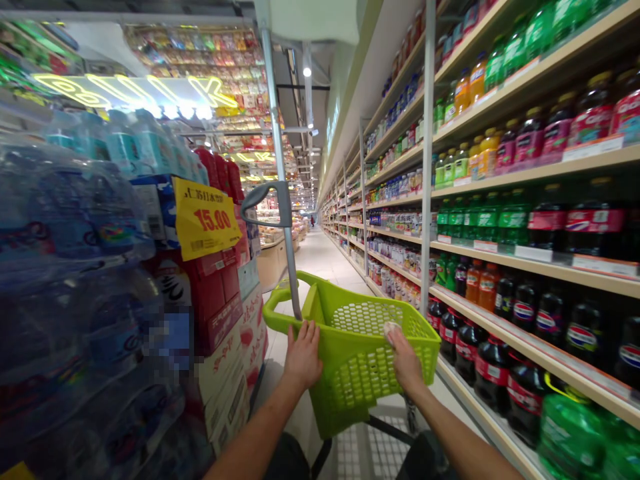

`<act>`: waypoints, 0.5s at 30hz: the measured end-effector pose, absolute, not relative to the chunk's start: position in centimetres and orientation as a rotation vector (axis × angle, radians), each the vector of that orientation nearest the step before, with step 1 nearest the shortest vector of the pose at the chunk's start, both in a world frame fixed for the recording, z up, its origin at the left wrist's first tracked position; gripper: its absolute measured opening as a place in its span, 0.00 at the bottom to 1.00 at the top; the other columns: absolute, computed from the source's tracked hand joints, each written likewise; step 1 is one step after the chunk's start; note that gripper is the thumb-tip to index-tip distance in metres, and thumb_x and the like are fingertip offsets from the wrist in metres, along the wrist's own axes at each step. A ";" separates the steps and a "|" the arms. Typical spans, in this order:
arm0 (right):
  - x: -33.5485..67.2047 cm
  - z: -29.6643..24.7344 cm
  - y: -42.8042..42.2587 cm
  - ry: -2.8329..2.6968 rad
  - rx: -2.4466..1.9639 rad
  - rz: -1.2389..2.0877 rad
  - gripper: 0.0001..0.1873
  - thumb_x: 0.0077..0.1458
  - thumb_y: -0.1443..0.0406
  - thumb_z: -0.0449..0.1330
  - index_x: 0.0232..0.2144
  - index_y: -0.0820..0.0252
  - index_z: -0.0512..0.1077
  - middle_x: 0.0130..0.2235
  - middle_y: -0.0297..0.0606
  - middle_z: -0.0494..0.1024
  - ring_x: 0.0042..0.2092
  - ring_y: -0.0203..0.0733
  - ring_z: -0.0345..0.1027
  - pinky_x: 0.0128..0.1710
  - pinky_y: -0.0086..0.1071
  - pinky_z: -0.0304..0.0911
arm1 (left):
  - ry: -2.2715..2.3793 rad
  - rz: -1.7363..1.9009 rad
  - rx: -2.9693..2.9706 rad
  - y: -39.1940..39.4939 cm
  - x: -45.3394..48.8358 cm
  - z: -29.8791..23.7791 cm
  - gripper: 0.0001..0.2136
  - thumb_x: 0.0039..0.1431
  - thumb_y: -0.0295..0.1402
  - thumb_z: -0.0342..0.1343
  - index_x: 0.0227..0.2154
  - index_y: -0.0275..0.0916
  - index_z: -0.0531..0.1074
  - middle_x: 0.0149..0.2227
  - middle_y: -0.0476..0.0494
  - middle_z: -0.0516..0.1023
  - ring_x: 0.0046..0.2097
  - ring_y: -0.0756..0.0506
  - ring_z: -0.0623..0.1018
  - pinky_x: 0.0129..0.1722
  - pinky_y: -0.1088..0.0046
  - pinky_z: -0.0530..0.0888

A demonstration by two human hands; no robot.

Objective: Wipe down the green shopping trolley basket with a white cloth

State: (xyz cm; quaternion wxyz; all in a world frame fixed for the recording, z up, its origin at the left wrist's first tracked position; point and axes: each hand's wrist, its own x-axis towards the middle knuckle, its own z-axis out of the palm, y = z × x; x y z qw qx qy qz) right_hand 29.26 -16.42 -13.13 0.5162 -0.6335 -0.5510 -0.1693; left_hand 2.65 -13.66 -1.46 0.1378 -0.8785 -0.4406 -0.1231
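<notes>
A lime-green shopping cart basket (345, 373) with perforated sides stands right in front of me, tilted in view. My left hand (304, 353) is on its near rim at the left, fingers over the edge beside the foot of a grey pole. Near the right end of the rim, my right hand (406, 360) pinches a small white crumpled wipe (393, 328) against the edge. What the wipe is made of cannot be made out. A grey loop handle (265, 202) sits partway up the pole. The visible inside of the basket shows only bare green mesh.
Shelves of soda bottles (537, 300) line the right side closely. At left rise stacked packs of bottled drinks (100, 300) and cartons with a yellow price sign (207, 219). The pale floor aisle (325, 257) runs ahead. Below the basket is a dark cart frame (390, 430).
</notes>
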 end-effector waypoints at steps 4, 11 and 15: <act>21.7 -10.8 -14.3 -1.448 -1.265 -0.344 0.31 0.45 0.78 0.42 0.51 0.58 0.64 0.53 0.38 0.66 0.56 0.40 0.55 0.55 0.43 0.55 | -1.233 -0.336 -2.565 -13.9 3.7 -1.3 0.32 0.45 0.35 0.46 0.57 0.33 0.51 0.61 0.39 0.49 0.62 0.38 0.47 0.58 0.49 0.38; 19.2 -8.7 -14.0 -1.523 -1.242 -0.330 0.28 0.48 0.76 0.44 0.51 0.58 0.63 0.54 0.40 0.65 0.56 0.42 0.55 0.55 0.44 0.53 | -1.213 -0.525 -2.462 -13.1 2.0 -1.1 0.29 0.47 0.29 0.44 0.56 0.35 0.53 0.60 0.42 0.53 0.61 0.41 0.51 0.60 0.55 0.40; 21.3 -8.6 -13.3 -1.493 -1.374 -0.291 0.30 0.44 0.75 0.48 0.52 0.60 0.62 0.55 0.42 0.63 0.57 0.45 0.54 0.55 0.45 0.53 | -1.389 -0.570 -2.346 -12.4 1.0 -0.6 0.31 0.46 0.28 0.44 0.57 0.31 0.51 0.62 0.39 0.48 0.62 0.40 0.47 0.59 0.52 0.41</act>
